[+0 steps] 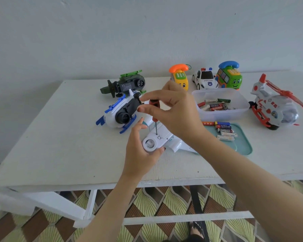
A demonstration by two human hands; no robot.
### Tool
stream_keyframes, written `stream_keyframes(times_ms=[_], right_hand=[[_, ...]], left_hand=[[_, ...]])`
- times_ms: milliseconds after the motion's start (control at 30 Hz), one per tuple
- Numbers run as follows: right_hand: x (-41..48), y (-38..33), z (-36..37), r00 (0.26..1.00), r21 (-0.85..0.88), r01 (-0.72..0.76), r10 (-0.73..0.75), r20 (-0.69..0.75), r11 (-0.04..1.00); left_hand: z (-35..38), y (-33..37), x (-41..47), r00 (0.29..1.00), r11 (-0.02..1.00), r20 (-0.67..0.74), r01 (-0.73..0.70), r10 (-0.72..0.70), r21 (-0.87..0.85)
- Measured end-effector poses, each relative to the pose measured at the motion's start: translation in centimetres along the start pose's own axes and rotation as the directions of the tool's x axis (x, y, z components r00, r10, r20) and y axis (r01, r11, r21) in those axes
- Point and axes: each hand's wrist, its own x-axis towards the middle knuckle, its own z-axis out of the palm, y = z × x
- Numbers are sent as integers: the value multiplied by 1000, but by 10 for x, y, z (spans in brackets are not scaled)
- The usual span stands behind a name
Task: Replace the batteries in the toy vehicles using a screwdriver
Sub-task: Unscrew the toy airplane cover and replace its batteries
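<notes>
Over the toy plane (164,135), right hand (172,110) pinches the upright screwdriver (154,104) (left hand (140,151): grip round it).

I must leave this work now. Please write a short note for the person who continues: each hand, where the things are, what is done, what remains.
Left hand holds the white toy plane, belly up, on the table.
Right hand pinches the screwdriver, upright, tip at the plane's battery cover.
Batteries lie on the teal tray, more in the clear box.
Done: cover not yet off.
Left: open it, swap batteries, close it, then check the other toys.
</notes>
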Motion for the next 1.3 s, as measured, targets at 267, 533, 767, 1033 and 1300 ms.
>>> stream_keyframes(times_ms=[267, 533, 767, 1033, 1300], right_hand=[[7, -1, -8, 979, 249, -134, 90, 184, 959], [4, 6, -14, 998, -23, -2, 4, 64, 1000], [0, 12, -36, 986, -523, 58, 33, 163, 850], [-20, 35, -70, 680, 661, -520, 731, -62, 541], [-43, 48, -89, 602, 961, -249, 797, 55, 122]], left_hand=[[0, -2, 1, 1000, 1000, 1, -8, 8, -14], [0, -2, 2, 1000, 1000, -1, -16, 16, 0], [0, 2, 2, 1000, 1000, 23, -9, 9, -14], [1, 9, 3, 997, 989, -40, 61, -67, -137], [6, 45, 3, 983, 965, -180, -9, -40, -261]])
